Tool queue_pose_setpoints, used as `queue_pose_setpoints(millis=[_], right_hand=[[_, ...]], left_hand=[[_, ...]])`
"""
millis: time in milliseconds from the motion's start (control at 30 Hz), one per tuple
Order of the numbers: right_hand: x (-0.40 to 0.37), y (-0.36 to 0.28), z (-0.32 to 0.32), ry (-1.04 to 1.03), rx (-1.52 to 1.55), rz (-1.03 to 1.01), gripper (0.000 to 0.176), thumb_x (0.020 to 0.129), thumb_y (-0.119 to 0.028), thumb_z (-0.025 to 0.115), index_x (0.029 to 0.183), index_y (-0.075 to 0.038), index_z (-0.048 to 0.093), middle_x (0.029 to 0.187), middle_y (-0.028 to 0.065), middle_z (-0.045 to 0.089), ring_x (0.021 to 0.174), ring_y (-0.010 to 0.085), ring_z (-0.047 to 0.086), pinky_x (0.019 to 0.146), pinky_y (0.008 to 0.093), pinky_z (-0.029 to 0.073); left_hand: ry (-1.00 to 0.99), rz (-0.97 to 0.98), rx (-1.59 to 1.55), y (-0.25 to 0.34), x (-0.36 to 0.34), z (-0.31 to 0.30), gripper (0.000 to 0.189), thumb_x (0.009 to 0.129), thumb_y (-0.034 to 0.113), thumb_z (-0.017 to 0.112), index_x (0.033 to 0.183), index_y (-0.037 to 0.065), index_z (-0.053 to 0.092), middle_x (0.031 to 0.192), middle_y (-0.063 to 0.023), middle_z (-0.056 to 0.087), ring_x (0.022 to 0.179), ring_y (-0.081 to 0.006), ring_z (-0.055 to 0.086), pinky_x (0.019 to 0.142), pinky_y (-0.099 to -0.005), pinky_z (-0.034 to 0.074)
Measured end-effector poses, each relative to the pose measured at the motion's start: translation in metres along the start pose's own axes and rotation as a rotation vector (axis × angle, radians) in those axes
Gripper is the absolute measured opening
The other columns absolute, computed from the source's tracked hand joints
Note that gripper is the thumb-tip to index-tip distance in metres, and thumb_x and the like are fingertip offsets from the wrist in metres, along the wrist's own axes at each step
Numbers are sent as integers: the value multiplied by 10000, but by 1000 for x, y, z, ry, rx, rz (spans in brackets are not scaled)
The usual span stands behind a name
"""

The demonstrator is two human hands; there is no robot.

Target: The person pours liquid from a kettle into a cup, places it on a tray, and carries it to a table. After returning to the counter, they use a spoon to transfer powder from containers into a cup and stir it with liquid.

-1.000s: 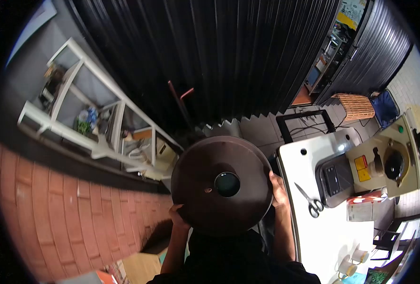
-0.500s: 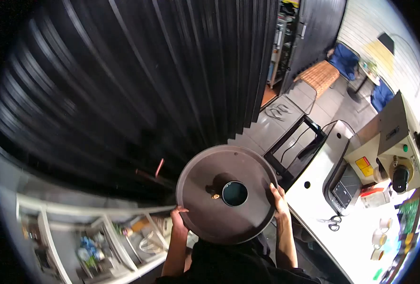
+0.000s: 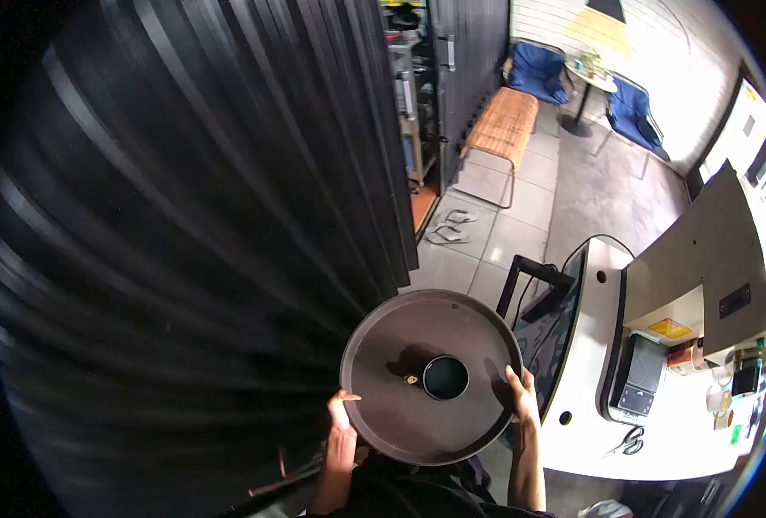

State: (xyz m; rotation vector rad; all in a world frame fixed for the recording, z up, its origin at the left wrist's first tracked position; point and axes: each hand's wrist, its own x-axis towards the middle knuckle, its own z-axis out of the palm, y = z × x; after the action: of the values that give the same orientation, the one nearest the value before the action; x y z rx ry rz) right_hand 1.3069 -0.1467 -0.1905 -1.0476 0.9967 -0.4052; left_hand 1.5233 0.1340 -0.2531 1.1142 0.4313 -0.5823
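A round dark brown serving tray is held level in front of my body. My left hand grips its left rim with the thumb over the edge. On the opposite side my right hand closes around the rim, thumb on top. A dark cup stands right of the tray's middle, its inside looking dark teal. Just left of the cup lies a small gold-coloured piece, too small to make out.
To the left runs a black corrugated wall. On the right, a white counter carries a scale, scissors and a beige machine. Ahead are slippers, a wicker bench and blue chairs.
My view has swung right, bringing more of the seating area and floor into sight; the shelves at lower left have left view. Both hands keep the tray, with the cup still on it.
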Motion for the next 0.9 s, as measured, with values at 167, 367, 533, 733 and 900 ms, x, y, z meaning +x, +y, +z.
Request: queue_pose_setpoints(millis=[167,367,533,733,900], right_hand=[[46,-22,8,195,10,6,729,853,-406,725,1368,19,431,1235,151,541,1146,239,520,965,363,437],[66,-68,28,568,235,-107,514,892,-336,692,1227,30,559,1088,113,613,1047,204,565,890,345,475],[91,-81,12,507,338,-231,390,902,-250,682,1183,8,596,1028,68,648,935,151,602,825,291,482],[133,-91,8,814,314,-214,464,886,-273,696,1236,9,580,1088,78,654,1009,181,602,897,306,469],[193,-101,-9,915,365,-298,476,891,-269,687,1253,18,574,1127,89,655,1037,193,603,935,315,457]], left_hand=[[-221,-200,84,42,90,81,171,690,200,564,740,48,625,754,-84,642,763,-252,606,753,-405,515],[-535,-390,51,77,130,209,423,672,195,564,1011,-53,613,913,-174,649,798,-319,635,749,-386,555],[-672,-485,137,65,177,278,360,687,187,588,953,-51,633,943,-186,656,832,-319,645,765,-398,569],[-827,-615,271,43,226,374,323,718,232,579,916,-14,647,1009,-171,662,893,-326,632,851,-424,536],[-951,-748,258,6,299,453,184,751,252,599,776,72,625,942,-110,672,929,-295,617,901,-427,506]])
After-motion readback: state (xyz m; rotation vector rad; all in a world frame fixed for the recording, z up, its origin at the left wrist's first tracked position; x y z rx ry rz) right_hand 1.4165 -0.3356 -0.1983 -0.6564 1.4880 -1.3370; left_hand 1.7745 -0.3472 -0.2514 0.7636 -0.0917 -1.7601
